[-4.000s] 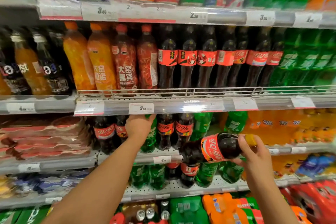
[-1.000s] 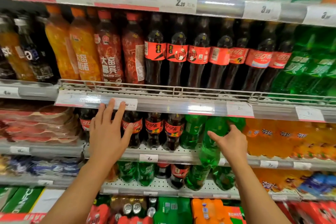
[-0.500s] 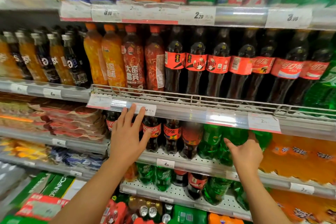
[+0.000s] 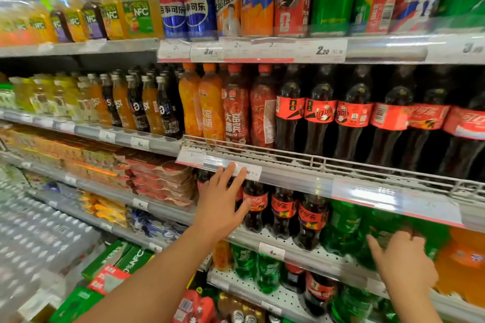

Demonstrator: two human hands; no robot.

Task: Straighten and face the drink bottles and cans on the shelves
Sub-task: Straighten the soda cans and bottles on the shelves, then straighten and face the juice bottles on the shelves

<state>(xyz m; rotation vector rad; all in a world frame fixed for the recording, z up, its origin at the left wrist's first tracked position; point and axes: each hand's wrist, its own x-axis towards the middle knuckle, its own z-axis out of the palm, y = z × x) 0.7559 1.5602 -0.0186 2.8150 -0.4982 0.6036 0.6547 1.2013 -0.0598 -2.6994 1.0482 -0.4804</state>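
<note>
Bottles of cola (image 4: 283, 211) stand in a short row on the lower shelf (image 4: 296, 254), red labels mostly forward, with green soda bottles (image 4: 343, 225) just to their right. Above them, on a wire-railed shelf (image 4: 328, 162), a longer run of tall cola bottles (image 4: 349, 118) shows labels turned at mixed angles. Cans (image 4: 257, 0) line the top shelf.

Left hand (image 4: 219, 207): fingers straight and spread, tips touching the price strip (image 4: 249, 172) at the upper shelf's edge, palm in front of the leftmost cola bottles. It holds nothing.

Right hand (image 4: 401, 259): reaching in among the green bottles, fingers curled forward against one of them. Blur here; whether it actually grips the bottle or only touches it cannot be told.

Likely step: facing the green bottles while the left hand steadies against the shelf edge.

Risks, as judged from this position:
- Green bottles stand close together; twisting one could nudge its neighbours, tipping them or turning their labels off-front.
- Pulling a bottle forward too far could bring it past the shelf lip, which on this shelf shows no rail.
- Left fingertips pressing the price strip could shift or pop out the paper tag (image 4: 253, 172).
- The left forearm crosses in front of the cola row; a sweep rightwards could knock those bottles out of line.
</note>
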